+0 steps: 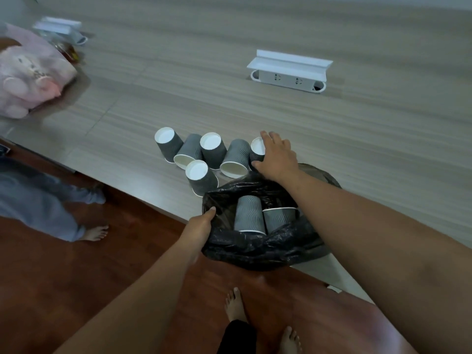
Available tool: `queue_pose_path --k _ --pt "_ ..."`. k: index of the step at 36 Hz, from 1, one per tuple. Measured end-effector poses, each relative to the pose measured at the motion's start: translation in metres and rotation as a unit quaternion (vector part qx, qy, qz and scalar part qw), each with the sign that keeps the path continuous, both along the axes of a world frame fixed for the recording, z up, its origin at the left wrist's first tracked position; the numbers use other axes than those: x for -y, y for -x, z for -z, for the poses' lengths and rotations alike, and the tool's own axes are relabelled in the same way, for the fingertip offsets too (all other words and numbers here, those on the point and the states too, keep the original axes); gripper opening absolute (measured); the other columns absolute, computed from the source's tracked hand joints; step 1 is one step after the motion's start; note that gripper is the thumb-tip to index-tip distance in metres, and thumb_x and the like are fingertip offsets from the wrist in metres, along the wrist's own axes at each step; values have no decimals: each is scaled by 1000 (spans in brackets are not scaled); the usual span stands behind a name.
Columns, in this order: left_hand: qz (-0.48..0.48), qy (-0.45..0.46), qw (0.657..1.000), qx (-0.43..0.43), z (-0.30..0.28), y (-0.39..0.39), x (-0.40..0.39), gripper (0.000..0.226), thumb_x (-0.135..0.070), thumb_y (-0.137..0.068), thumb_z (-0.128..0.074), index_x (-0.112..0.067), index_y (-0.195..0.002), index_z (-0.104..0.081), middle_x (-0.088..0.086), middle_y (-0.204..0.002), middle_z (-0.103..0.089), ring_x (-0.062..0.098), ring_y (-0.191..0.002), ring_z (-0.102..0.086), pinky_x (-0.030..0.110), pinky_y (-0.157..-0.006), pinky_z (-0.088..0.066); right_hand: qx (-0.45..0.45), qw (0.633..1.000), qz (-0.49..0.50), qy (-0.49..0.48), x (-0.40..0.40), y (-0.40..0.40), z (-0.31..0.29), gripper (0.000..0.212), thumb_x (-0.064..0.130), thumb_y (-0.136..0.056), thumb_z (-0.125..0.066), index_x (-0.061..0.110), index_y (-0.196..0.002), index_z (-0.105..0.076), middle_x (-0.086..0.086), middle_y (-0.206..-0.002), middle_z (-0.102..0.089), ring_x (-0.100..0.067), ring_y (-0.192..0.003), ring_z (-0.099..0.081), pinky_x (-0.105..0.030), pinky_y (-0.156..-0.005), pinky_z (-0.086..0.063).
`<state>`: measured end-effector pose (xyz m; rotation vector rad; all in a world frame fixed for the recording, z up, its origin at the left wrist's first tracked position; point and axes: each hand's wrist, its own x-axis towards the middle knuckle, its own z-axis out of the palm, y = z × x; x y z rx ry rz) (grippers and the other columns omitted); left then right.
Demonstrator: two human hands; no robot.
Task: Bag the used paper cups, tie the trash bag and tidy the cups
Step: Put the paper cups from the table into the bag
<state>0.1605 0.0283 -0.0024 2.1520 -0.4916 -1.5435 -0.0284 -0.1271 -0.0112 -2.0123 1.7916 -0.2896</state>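
At lower centre, the left hand (201, 222) pinches the rim of the black trash bag (258, 247), holding its mouth wide so cups drop in; two grey cups (249, 213) already lie inside. Just above, the right hand (277, 157) closes its fingers around the rightmost cup (256, 149) of six clustered on the surface (357, 139), apparently to bag it next.
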Motion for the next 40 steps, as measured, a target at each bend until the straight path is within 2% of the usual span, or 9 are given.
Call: queue_pose_path --k 4,8,12,17,21,27,30,36,40 --pt "-2 10 1000 -3 0 4 0 38 -44 -96 -58 -7 -99 -68 9 -92 -70 28 -89 -67 33 -84 -54 64 997 46 25 3 -1 0 74 39 -80 -73 22 -143 -39 -3 -141 -46 -32 -126 -44 -45 -98 -41" --pt "-6 32 999 -4 -1 6 -2 31 -39 -100 -54 -12 -90 -68 6 -88 -70 23 -78 -66 25 -66 -51 172 973 120 93 -17 7 -15 65 40 -76 -73 19 -132 -47 -3 -128 -52 -26 -117 -49 -36 -90 -41" --pt "1 56 998 7 -4 7 -1 34 -39 -101 -52 -10 -105 -68 7 -95 -70 24 -84 -66 30 -75 -52 276 943 123 137 -54 24 -34 60 35 -79 -75 18 -132 -50 0 -121 -52 -16 -111 -48 -24 -87 -36" --pt "3 69 998 13 -13 9 -3 35 -44 -100 -51 -15 -111 -67 9 -106 -70 30 -100 -66 40 -94 -53 325 944 54 -8 -91 41 -39 58 36 -79 -76 16 -131 -59 -2 -118 -53 -14 -105 -55 -23 -84 -43" --pt "-2 91 996 14 -21 15 -3 30 -40 -101 -50 -16 -106 -67 8 -101 -71 30 -99 -67 38 -93 -52 302 943 24 -136 -97 45 -40 72 53 -68 -70 21 -131 -59 3 -128 -61 -14 -113 -59 -34 -97 -48" --pt "0 102 995 13 -32 22 -5 33 -41 -101 -50 -16 -110 -69 12 -109 -73 31 -101 -68 46 -97 -53 167 971 -41 -168 -106 35 -40 63 70 -75 -65 26 -120 -63 6 -116 -65 -12 -100 -62 -36 -89 -51" --pt "5 109 994 10 -36 24 -6 31 -42 -101 -50 -20 -107 -70 10 -111 -74 31 -103 -69 46 -98 -52 176 966 -5 -191 -103 34 -40 59 70 -74 -64 24 -110 -66 6 -106 -67 -13 -94 -63 -38 -85 -53" --pt "-20 117 993 -22 -41 29 -7 34 -40 -101 -50 -16 -116 -68 9 -107 -74 28 -96 -70 30 -72 -55 346 889 200 -223 -96 50 -25 50 61 -73 -71 15 -93 -73 -2 -96 -73 -18 -86 -69 -36 -77 -54" --pt "-30 114 993 -31 -41 32 -6 34 -39 -101 -50 -15 -116 -68 10 -107 -74 27 -94 -71 30 -72 -55 429 836 259 -225 -93 61 -15 39 50 -76 -75 14 -90 -73 -4 -93 -76 -21 -85 -71 -35 -80 -55"
